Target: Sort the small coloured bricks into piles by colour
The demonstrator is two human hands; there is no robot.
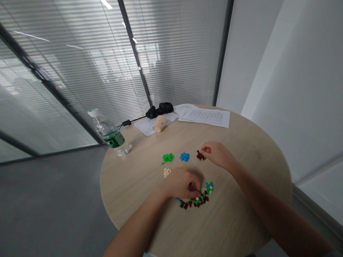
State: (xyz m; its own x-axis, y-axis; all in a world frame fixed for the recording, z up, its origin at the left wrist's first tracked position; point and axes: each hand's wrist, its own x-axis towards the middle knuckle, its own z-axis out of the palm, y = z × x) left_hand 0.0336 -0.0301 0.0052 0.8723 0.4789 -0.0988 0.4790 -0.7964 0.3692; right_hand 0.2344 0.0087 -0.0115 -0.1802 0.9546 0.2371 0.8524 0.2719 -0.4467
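Note:
My left hand point(182, 182) reaches over a curved band of mixed small plastic pieces point(197, 202), mostly dark brown, with green, blue, white and red among them. Its fingers are curled and closed at the band's inner side; what they pinch, if anything, is hidden. My right hand point(218, 154) is at a small heap of dark brown pieces point(200, 156), thumb and forefinger pinched at the heap's edge. Anything between those fingertips is too small to make out. Beside that heap lie a blue heap point(184, 157) and a green heap point(168, 157). Cream pieces point(167, 172) lie just beyond my left wrist.
All this is on a round wooden table point(128, 189). A water bottle point(111, 134) stands at its left edge. At the back lie a tipped paper cup point(160, 123), a black folded bundle point(164, 108) and printed sheets point(206, 116). Glass with blinds point(177, 46) rises behind.

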